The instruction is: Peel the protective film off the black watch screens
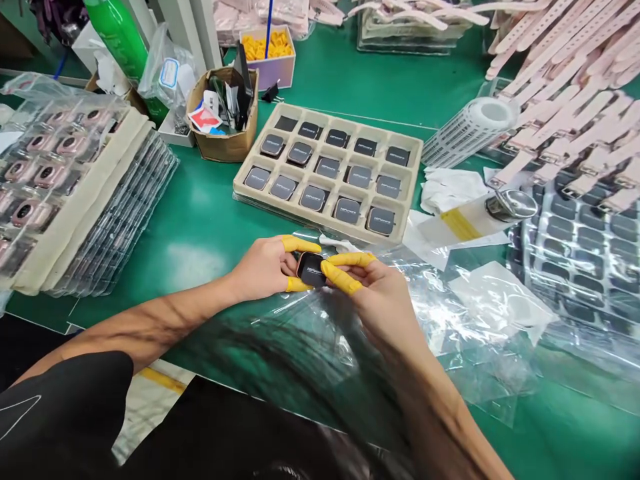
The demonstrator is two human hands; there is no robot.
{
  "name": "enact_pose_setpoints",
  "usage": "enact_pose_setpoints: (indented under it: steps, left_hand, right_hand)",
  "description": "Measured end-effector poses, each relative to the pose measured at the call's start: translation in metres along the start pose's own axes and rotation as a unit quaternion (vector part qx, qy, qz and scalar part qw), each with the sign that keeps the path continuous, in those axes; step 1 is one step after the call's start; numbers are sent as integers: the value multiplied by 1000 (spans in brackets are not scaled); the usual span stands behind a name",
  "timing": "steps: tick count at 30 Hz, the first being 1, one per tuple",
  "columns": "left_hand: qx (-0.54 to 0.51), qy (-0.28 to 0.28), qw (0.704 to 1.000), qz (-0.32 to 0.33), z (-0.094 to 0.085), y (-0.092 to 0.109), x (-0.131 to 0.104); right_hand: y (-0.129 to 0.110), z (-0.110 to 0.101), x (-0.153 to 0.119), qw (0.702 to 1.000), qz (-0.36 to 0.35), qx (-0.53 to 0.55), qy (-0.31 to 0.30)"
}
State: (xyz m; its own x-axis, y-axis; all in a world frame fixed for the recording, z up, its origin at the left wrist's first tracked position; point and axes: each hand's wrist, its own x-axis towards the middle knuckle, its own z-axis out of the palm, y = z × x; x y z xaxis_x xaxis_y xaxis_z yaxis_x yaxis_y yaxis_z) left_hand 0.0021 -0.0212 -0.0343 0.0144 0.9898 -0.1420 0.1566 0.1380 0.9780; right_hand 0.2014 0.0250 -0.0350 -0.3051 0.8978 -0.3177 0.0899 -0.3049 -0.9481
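Both hands meet over the green table (210, 220), just in front of the beige tray (415, 175) — the landmark here. The left hand (265, 267) and the right hand (380, 300) together hold one small dark watch body (310, 269); its face is up and carries a small pale print too small to read. Yellow finger covers (340, 277) sit on the thumbs and forefingers, and these fingers pinch the watch body from both sides, so each grip is clenched on it.

The tray holds rows of similar dark watch bodies, one per compartment. Right of the tray lie pink straps (565, 87) in a pile. Left of it stands a cardboard box (225, 143) — with small tools inside. Clear plastic film (450, 313) spreads under the hands.
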Motion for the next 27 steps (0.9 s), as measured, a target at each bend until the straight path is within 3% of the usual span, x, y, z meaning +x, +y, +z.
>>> enact_pose_setpoints:
  steps: [10,27]
  left_hand:
    - [83,-23,996,-10,-2,8,0]
    - [78,-24,997,-12,-2,6,-1]
  right_hand:
    - [1,6,1,999,29,19,-12]
    - [5,8,0,1000,16,23,-1]
